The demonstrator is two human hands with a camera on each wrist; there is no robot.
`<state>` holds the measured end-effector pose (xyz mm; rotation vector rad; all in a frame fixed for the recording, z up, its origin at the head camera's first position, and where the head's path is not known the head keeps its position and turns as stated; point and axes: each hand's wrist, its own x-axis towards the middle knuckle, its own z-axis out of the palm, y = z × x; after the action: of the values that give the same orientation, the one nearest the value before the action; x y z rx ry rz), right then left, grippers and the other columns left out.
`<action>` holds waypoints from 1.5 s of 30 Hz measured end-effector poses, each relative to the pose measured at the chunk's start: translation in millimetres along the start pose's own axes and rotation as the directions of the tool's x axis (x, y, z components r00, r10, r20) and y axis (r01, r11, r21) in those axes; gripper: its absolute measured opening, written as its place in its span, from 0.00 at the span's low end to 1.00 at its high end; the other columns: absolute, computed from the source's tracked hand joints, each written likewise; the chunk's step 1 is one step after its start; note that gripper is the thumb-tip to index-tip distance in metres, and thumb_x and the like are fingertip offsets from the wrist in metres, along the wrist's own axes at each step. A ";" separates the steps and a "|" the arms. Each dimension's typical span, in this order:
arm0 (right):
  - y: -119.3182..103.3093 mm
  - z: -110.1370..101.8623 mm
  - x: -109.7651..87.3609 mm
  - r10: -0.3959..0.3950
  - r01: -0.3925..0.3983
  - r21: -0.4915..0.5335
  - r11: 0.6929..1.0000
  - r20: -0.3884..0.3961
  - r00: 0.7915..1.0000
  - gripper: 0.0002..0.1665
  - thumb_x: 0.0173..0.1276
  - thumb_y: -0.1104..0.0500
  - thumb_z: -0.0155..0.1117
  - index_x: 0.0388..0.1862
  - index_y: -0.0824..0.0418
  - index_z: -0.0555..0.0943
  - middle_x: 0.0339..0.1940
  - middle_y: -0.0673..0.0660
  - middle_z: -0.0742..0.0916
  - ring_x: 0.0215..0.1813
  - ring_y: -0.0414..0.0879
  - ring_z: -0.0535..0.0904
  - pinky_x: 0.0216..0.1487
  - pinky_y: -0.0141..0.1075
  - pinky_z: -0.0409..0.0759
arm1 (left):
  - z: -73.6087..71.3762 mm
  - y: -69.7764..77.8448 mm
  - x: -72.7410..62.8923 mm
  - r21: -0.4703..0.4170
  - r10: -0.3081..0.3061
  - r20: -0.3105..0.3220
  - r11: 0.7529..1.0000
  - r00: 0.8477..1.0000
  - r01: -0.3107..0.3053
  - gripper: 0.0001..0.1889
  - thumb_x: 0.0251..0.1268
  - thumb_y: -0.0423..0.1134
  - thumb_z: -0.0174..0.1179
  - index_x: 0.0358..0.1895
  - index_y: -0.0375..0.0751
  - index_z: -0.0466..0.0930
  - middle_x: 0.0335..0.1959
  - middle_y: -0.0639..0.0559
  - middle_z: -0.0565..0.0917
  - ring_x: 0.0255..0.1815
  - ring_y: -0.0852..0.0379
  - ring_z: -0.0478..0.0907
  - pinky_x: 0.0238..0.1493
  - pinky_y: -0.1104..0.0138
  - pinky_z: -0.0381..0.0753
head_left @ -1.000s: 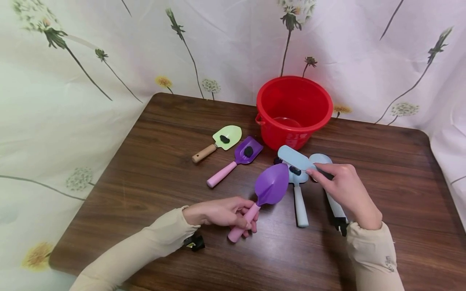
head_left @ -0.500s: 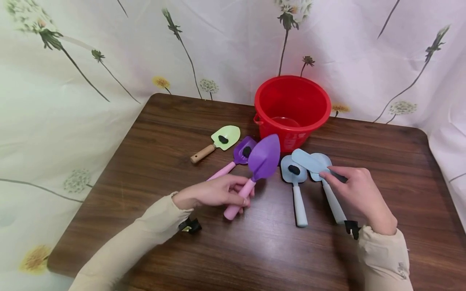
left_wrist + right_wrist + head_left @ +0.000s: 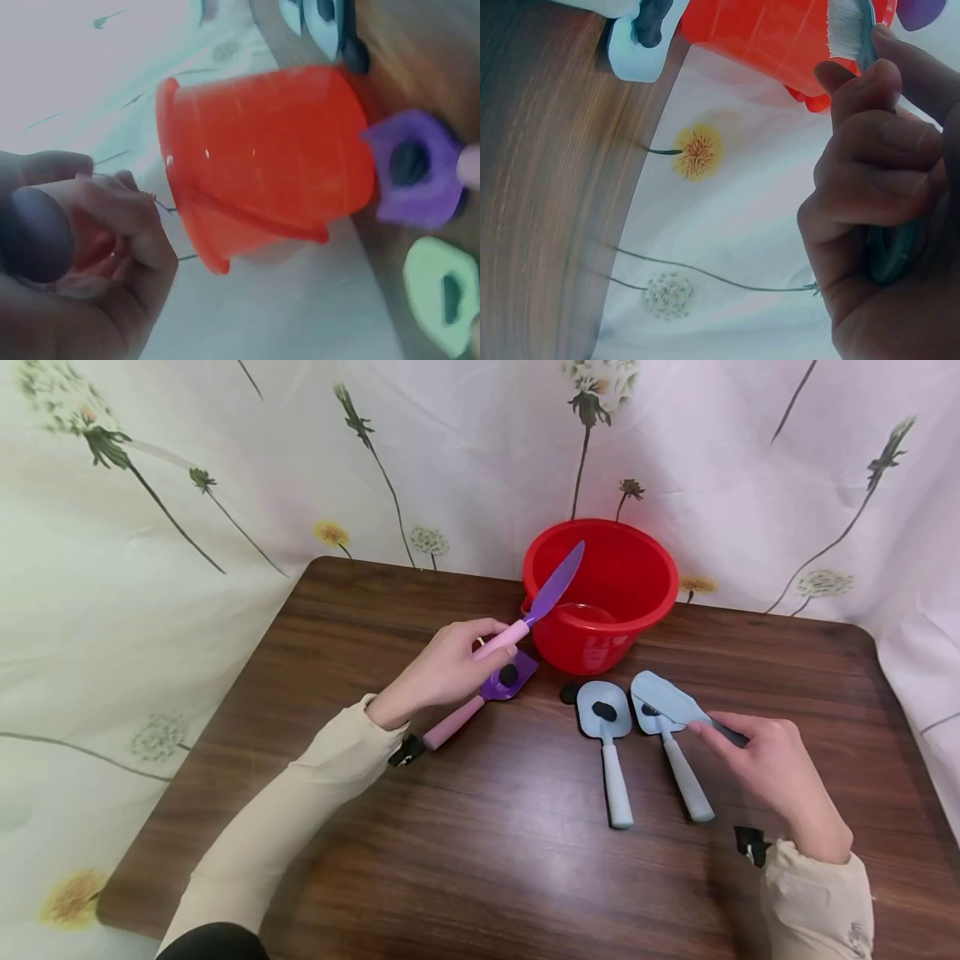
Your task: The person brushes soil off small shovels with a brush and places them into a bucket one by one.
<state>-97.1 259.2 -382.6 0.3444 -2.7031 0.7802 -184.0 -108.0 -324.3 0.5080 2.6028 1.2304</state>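
Note:
My left hand (image 3: 442, 668) grips the pink handle of a purple garden trowel (image 3: 558, 581), whose blade points up over the near left rim of a red bucket (image 3: 592, 647). My right hand (image 3: 780, 764) holds a light blue brush (image 3: 666, 697) by its dark handle; white bristles (image 3: 845, 30) show in the right wrist view. Below the brush lies a light blue trowel (image 3: 686, 785), partly covered. Another light blue trowel (image 3: 618, 789) lies beside it, bearing a black lump (image 3: 604, 711). Under my left hand lies a second purple trowel (image 3: 453, 724) with a black lump (image 3: 508, 675).
A light green trowel (image 3: 427, 281) with a dark lump appears in the left wrist view; my left hand hides it in the head view. One black lump (image 3: 567, 693) lies on the brown table (image 3: 480, 860) near the bucket. Flower-printed cloth (image 3: 465, 460) hangs behind.
My left hand has carried the purple trowel up and away to the bucket's rim, turning its blade edge-on. My right hand has drawn the brush rightward, from the left blue trowel to the right one.

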 end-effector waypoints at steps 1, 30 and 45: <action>0.5 0.0 -0.9 0.004 -0.004 0.001 1.000 -0.001 1.000 0.12 0.56 0.59 0.73 0.39 0.62 0.88 0.30 0.59 0.90 0.34 0.09 0.67 0.36 0.21 0.72 | -0.5 1.6 2.1 0.034 0.006 -0.013 0.999 1.000 -0.006 0.16 0.66 0.43 0.55 0.55 0.47 0.78 0.37 0.50 0.80 0.25 0.54 0.74 0.25 0.68 0.73; 0.6 -4.7 -10.1 0.057 -0.057 -0.004 0.998 -0.021 0.998 0.13 0.56 0.57 0.74 0.37 0.64 0.88 0.27 0.61 0.89 0.31 0.10 0.65 0.31 0.19 0.69 | -2.6 21.6 34.1 0.165 0.216 -0.259 0.970 0.941 -0.178 0.11 0.62 0.38 0.61 0.47 0.41 0.80 0.48 0.48 0.81 0.47 0.53 0.76 0.50 0.63 0.76; 3.2 -12.8 -2.9 0.017 -0.018 -0.023 1.000 -0.030 0.999 0.13 0.55 0.58 0.74 0.37 0.64 0.88 0.27 0.61 0.89 0.32 0.08 0.64 0.33 0.21 0.70 | -13.4 0.3 23.7 0.109 0.162 -0.161 0.983 0.974 -0.146 0.17 0.66 0.37 0.58 0.57 0.39 0.74 0.54 0.46 0.79 0.41 0.55 0.83 0.49 0.64 0.81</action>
<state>-92.5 269.3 -374.8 0.3011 -2.6886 0.7516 -210.2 -107.9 -316.8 0.6627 2.8231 1.2485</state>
